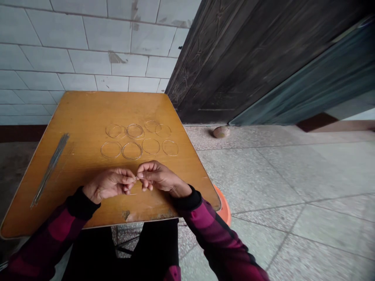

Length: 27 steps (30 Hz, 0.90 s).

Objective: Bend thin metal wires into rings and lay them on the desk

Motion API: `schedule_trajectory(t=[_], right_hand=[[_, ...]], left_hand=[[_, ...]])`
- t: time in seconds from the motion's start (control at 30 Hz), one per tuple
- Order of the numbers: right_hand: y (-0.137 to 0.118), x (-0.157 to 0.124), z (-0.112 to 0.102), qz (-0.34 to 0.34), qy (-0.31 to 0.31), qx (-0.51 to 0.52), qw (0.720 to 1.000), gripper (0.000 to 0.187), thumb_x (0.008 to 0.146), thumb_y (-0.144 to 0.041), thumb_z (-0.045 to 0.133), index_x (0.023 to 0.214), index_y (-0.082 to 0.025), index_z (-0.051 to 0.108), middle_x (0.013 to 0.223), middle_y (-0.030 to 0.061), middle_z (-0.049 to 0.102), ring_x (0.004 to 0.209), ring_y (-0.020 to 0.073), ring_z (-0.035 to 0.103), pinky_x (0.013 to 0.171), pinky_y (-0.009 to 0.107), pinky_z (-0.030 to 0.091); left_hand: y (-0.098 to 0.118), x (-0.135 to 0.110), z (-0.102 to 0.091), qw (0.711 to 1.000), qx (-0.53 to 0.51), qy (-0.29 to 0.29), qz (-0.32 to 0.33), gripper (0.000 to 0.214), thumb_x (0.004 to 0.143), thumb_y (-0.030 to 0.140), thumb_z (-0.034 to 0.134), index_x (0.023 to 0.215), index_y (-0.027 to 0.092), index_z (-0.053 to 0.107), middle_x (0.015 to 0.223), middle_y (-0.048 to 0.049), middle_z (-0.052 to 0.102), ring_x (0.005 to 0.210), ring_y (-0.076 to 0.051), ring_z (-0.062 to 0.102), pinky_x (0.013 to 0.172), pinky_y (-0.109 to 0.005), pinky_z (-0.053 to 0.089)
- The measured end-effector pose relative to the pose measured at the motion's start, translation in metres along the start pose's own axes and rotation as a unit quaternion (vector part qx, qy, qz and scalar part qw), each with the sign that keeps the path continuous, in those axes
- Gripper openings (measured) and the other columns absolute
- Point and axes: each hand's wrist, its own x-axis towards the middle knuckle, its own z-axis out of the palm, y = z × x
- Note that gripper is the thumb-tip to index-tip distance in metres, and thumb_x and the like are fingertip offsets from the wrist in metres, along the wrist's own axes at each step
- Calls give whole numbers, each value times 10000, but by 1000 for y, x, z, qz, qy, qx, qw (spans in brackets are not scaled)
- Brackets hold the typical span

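My left hand (109, 183) and my right hand (156, 176) meet over the near middle of a small wooden table (82, 113). Both are closed in a pinch on the same thin wire (136, 179), whose loop curves down between them. Beyond my hands, several finished wire rings (132, 150) lie flat in two rows on the tabletop. A bundle of straight wires (49, 168) lies along the table's left side, well away from both hands.
A white tiled wall stands behind the table and a dark wooden door to the right. A round stone (221, 132) lies on the speckled floor by the door. An orange object (224, 207) sticks out under the table's right corner.
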Motion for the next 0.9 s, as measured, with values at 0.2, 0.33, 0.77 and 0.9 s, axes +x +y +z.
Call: schedule_trajectory(t=[0.2,0.33,0.77,0.9], right_hand=[[2,1,0,-84,68,-145,983,275,809,-401,716,770,-141,634,587,-40,603,474,44,536,465,167,444],[1,2,-2,-171,129,-262,941,279,866,-430,646,845,-152,630,715,2,629,617,92,600,599,239,519],[21,14,0,-292,151,-507,797,1051,740,-419,789,1526,-309,100,1389,164,388,1184,311,533,927,481,559],[25,15,-1,-303,152,-510,791,985,765,-372,764,1516,-279,133,1362,167,377,1144,292,546,880,448,583]], left_hand=[[-8,8,-6,995,32,73,64,209,567,215,860,685,117,718,692,-34,648,653,-113,571,679,-270,428],[-9,13,-8,986,27,103,125,189,613,214,837,697,109,705,666,-20,632,623,-98,556,661,-252,425],[-2,14,-6,972,-88,67,208,191,677,224,804,677,139,634,674,4,589,667,-136,610,584,-243,489],[-2,13,-5,974,-87,94,186,177,643,189,809,678,129,647,647,2,604,616,-121,601,596,-241,496]])
